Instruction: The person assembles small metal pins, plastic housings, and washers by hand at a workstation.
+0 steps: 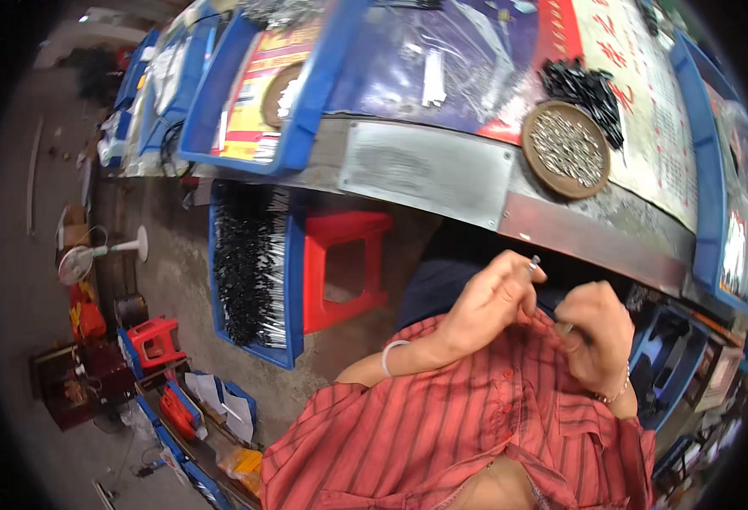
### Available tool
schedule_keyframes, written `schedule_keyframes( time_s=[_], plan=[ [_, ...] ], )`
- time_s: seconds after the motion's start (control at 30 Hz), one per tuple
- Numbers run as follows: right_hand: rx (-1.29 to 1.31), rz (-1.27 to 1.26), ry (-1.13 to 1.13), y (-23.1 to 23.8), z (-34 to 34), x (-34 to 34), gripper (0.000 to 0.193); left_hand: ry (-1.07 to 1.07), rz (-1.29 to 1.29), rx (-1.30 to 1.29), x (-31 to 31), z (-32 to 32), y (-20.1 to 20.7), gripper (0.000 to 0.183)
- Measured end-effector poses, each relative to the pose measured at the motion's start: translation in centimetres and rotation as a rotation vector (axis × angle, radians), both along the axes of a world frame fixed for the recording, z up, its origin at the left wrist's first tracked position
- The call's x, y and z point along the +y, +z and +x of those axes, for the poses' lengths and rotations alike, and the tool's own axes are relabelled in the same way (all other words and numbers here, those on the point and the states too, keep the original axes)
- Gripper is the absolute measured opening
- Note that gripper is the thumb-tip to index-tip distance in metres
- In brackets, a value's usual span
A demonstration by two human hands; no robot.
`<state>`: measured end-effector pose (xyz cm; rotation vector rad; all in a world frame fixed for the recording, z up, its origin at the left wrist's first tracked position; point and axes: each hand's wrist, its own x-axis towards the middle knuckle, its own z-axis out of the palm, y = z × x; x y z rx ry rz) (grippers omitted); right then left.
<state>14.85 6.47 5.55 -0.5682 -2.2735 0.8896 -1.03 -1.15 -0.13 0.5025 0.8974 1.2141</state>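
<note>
Above my lap, just off the table's near edge, my left hand [495,297] is closed, its thumb and fingers bent together. A small silvery metal piece [534,263] shows at its fingertips, too small to name. My right hand [599,327] is curled close by on the right, a gap between the two. Something small and pale shows between its thumb and fingers, and its kind is unclear. On the table beyond them stands a round brown bowl [530,161] of small shiny metal parts [568,146]. A heap of thin black pieces [591,92] lies behind it.
A metal plate [425,174] is fixed along the table's edge. Blue trays [293,140] stand at the left, another blue tray [711,183] at the right. Below left, a blue crate [293,340] of black-and-silver rods stands beside a red stool [344,223]. A white fan [76,263] is farther off.
</note>
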Motion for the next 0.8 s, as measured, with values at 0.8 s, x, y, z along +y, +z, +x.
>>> schedule_keyframes(
  time_s=[0.8],
  plan=[
    [0.137,-0.529,-0.159,-2.8,0.4,-0.6,0.011,-0.073,0.085,0.279,-0.3,0.7,1.5,0.007]
  ],
)
